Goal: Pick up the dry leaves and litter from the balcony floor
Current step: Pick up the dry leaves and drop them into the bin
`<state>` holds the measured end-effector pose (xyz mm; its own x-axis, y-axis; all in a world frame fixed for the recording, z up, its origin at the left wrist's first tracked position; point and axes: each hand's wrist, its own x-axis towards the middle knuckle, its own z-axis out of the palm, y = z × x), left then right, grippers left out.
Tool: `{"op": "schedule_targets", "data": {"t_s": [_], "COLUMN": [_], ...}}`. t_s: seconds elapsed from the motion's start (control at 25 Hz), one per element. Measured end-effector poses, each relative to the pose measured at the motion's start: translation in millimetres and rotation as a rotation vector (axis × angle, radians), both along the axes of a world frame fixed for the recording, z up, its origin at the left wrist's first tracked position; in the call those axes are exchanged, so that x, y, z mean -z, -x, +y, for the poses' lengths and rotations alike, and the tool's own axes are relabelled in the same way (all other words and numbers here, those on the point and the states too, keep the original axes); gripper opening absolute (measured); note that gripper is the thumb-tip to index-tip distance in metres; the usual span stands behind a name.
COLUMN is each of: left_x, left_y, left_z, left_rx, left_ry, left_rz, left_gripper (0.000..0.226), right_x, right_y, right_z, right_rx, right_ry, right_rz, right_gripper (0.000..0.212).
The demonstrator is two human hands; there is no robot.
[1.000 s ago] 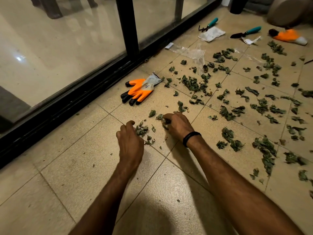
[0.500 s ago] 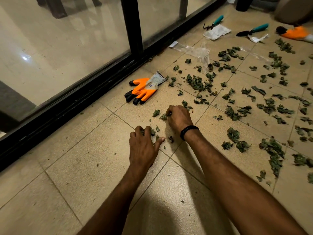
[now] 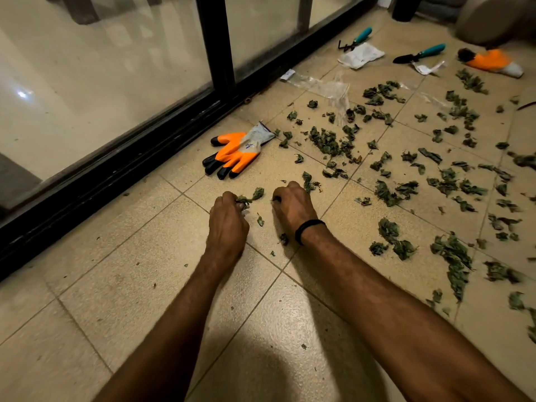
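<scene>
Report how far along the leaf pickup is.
Done: beige floor tiles nearest the person hold only crumbs. In hand: left hand grips crumpled dry green leaves; right hand curls beside it, contents hidden. Left: scattered leaves, clear plastic wrapper, white paper packet beyond.

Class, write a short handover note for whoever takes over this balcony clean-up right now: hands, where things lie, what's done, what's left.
Left hand grips a clump of leaves.
Right hand is curled on the floor, fingertips apparently pinching a few more.
Done: tiles nearest the person hold only crumbs.
Left: most leaves lie scattered ahead and to the right; clear plastic and paper lie untouched near the door track.
No bin or bag in view.
</scene>
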<state>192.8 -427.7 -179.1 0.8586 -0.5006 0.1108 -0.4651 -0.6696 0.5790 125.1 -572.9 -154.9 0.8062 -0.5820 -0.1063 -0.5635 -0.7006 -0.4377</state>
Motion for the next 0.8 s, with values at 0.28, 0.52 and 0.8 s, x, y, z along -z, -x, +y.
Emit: {"op": "schedule_targets", "data": {"t_s": [0.28, 0.52, 0.8], "left_x": [2, 23, 19], "left_y": [-16, -3, 17], "left_z": [-41, -40, -34], "left_rx": [0.180, 0.107, -0.041], "left_ry": [-0.171, -0.182, -0.244], "left_rz": [0.058, -0.231, -0.265], "left_gripper": [0.047, 0.040, 0.032], "right_x": [-10, -1, 26], "right_y": [34, 20, 8], "right_z": [-38, -73, -47], "right_rx": [0.240, 0.262, 0.132], "right_ry": [-0.149, -0.278, 0.056], "right_rz": [-0.072, -0.068, -0.019], "right_gripper": [0.015, 0.076, 0.041]}}
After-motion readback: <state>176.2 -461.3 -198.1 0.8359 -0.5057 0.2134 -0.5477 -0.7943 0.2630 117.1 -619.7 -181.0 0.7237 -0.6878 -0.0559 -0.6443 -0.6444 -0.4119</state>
